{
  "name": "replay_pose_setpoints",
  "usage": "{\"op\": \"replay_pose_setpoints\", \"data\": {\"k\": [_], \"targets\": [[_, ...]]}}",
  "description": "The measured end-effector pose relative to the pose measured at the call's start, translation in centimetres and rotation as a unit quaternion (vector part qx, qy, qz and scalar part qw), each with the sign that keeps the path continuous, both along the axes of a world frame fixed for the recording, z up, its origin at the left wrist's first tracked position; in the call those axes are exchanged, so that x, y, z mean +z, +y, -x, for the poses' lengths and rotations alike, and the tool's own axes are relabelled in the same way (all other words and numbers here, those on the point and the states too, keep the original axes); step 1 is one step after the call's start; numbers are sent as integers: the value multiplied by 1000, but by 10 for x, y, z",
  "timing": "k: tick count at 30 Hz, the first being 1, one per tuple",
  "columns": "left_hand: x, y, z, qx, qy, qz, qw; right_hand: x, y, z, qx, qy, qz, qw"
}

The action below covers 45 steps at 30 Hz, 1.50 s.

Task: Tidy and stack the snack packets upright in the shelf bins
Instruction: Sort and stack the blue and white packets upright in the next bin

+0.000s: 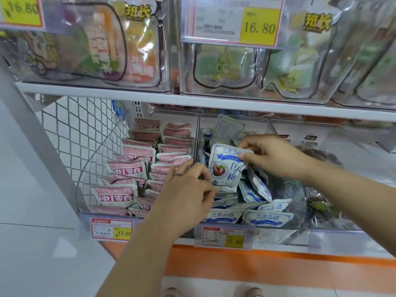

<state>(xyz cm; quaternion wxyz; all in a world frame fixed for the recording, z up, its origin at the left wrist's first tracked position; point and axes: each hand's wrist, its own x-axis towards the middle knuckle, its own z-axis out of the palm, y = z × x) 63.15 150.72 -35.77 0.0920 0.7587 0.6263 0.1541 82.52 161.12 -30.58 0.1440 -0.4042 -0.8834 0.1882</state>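
Over middle bin (270, 235): right hand (276, 155) grip pinches upright white-blue packet (225, 166), red fruit printed; left hand (186, 189) grip unclear.

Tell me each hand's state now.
Left hand: fingers curled; whether it grips anything cannot be told.
Right hand: pinches the top of a blue packet.

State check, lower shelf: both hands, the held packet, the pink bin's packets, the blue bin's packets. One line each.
Held packet: upright, above the pile.
Right hand: pinches its top right edge.
Left hand: fingers curled by its lower left; grip unclear.
Pink packets: mostly upright, in rows.
Blue-white packets: jumbled, many flat or tilted.
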Motion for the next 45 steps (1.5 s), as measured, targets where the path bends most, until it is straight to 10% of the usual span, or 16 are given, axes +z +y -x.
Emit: {"op": "replay_pose_setpoints", "data": {"k": [9, 17, 21, 29, 45], "targets": [[0, 3, 3, 34, -107, -171, 979, -20, -8, 26, 65, -105, 9, 992], [5, 0, -5, 25, 14, -22, 999, -7, -7, 21, 83, -93, 166, 978], [5, 1, -5, 24, -1, -13, 1000, 3, 14, 44, 48, -60, 9, 997], [3, 1, 0, 12, -14, -14, 1000, -25, 36, 65, 139, -281, -178, 933], [4, -1, 1, 8, -14, 3, 1000, -8, 36, -9, 148, -172, -271, 935]]}}
